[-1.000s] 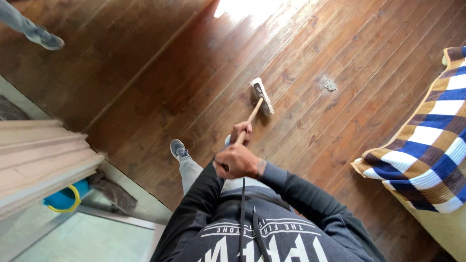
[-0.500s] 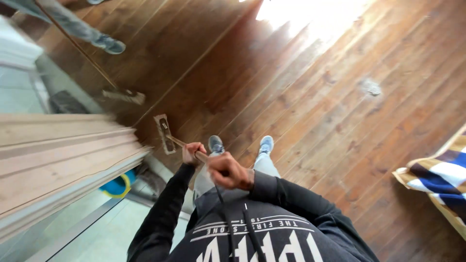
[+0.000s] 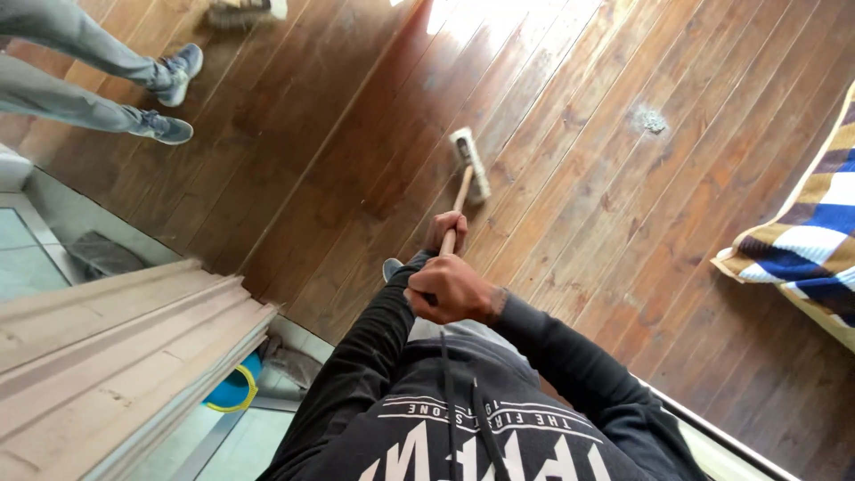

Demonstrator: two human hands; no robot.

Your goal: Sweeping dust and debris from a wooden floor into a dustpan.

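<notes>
Both my hands grip the wooden handle of a push broom. My right hand is closed on the handle's top end, near my chest. A little farther down the handle sits my left hand, also closed on it. The broom head rests on the dark wooden plank floor ahead of me. A small grey dust pile lies on the planks to the right of the head, well apart from it. Just left of my hands, my grey shoe shows.
Another person's legs and grey shoes stand at the upper left, with a second broom head at the top edge. A pale wooden frame juts in at the left above a blue bucket. A striped blanket lies at the right.
The broom head has swung from the left, beside the pale wooden frame, to the planks ahead of me. Both hands kept their grip. The view turned back to the right.
</notes>
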